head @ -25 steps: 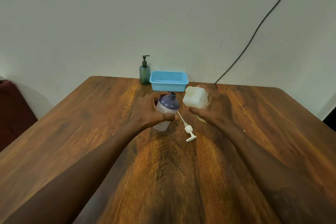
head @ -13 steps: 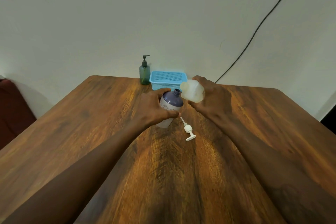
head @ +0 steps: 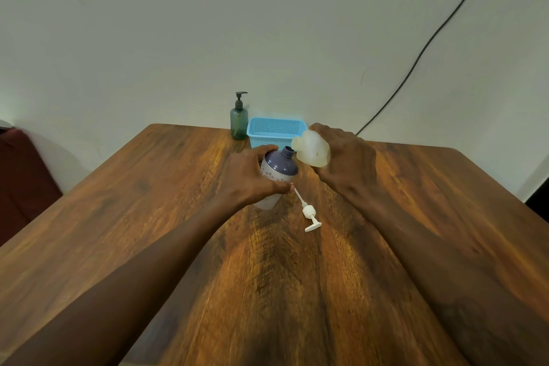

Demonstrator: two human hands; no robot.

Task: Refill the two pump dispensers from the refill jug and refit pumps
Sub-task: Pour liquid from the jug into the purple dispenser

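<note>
Jug (head: 312,148) tipped at purple dispenser (head: 277,171), no legible label.

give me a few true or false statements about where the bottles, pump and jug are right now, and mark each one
1. The left hand grips the purple-topped dispenser, whose neck is open with no pump on it. True.
2. The white pump is screwed onto that dispenser. False: it lies on the table, just near of the bottle.
3. The right hand holds the refill jug tilted, its mouth close to the dispenser's neck. True.
4. The green dispenser stands inside the blue basket. False: it stands on the table beside the basket.
5. The green dispenser has its pump fitted. True.
</note>
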